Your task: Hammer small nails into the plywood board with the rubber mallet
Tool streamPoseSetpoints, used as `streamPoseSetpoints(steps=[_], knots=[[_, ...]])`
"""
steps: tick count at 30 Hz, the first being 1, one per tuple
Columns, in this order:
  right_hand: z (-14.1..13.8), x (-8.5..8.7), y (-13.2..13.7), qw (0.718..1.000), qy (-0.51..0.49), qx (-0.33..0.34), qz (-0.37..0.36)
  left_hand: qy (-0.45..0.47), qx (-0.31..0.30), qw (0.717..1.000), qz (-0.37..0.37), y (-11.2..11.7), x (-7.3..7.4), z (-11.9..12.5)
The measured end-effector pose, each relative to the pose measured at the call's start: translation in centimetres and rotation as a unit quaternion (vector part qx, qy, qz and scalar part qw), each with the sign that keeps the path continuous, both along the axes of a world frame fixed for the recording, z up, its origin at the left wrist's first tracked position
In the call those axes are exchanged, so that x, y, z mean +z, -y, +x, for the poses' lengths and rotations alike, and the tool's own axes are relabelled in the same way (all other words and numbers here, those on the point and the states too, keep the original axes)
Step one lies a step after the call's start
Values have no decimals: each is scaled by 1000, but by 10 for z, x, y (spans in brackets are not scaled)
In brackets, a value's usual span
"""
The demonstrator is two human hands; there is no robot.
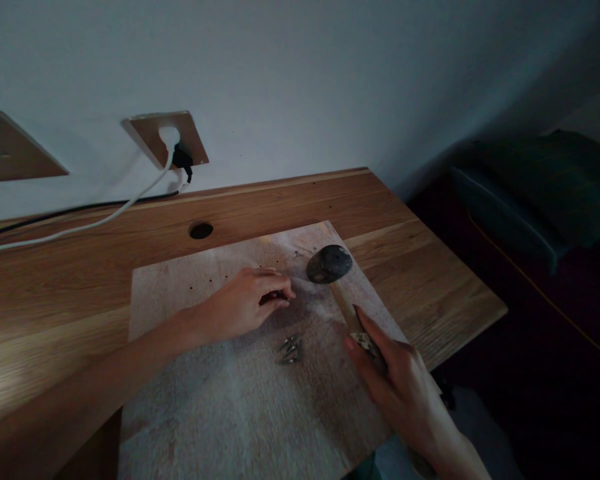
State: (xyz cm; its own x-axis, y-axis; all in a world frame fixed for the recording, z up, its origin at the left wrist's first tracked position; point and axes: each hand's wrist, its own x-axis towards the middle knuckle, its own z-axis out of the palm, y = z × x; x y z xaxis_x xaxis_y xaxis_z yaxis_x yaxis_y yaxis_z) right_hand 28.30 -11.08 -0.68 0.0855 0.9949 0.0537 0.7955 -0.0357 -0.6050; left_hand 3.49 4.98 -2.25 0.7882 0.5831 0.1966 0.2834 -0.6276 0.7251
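**Hands.** The right hand (400, 380) is closed round the lower handle of a hammer (339, 295), with the thumb laid along the wood. The left hand (245, 303) rests knuckles-up on the board (220, 400). Its fingers are curled in, narrow, and pinch a small dark item (278, 297) at their tips. Whether this is a nail cannot be told.

**Position.** The hammer lies at the far right of the board. Its head (329, 264) is just beside the left fingertips but apart from them. A small heap of nails (290, 349) lies between the two hands and touches neither.

**Handling, as judged.**
- The hammer is rigid and top-heavy, with a dark metal head on a plain wooden handle.
- A hold low on the handle, as here, gives swing. A hold nearer the head gives control.
- The wood looks dry and not slippery.
- The nails are light, stiff and sharp, and will roll or scatter easily. They are best taken by the shank between finger and thumb.

**Surface.** It is a thin, pale, scuffed board with a few small holes. The board lies flat on a wooden surface (55, 293) and overhangs its near edge. A cable hole (201, 231) sits beyond the board.

**Room.**
- The light is dim.
- A plain wall (330, 80) carries a wooden socket plate (166, 139) with two plugs in it.
- A white cable (105, 217) trails off to the left.
- A dark upholstered seat (535, 187) stands at the right.
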Motion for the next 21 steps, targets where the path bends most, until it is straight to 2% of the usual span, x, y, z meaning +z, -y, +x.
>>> streamPoseSetpoints(steps=[9, 14, 21], knots=[[0, 1, 1, 1000, 2, 5, -10, -6, 16, 1000, 11, -2, 2, 2], [0, 2, -1, 1000, 7, 2, -2, 2, 64, 998, 11, -10, 0, 3], [1, 1, 1, 999, 22, -13, -29, -4, 86, 996, 14, -18, -1, 3]])
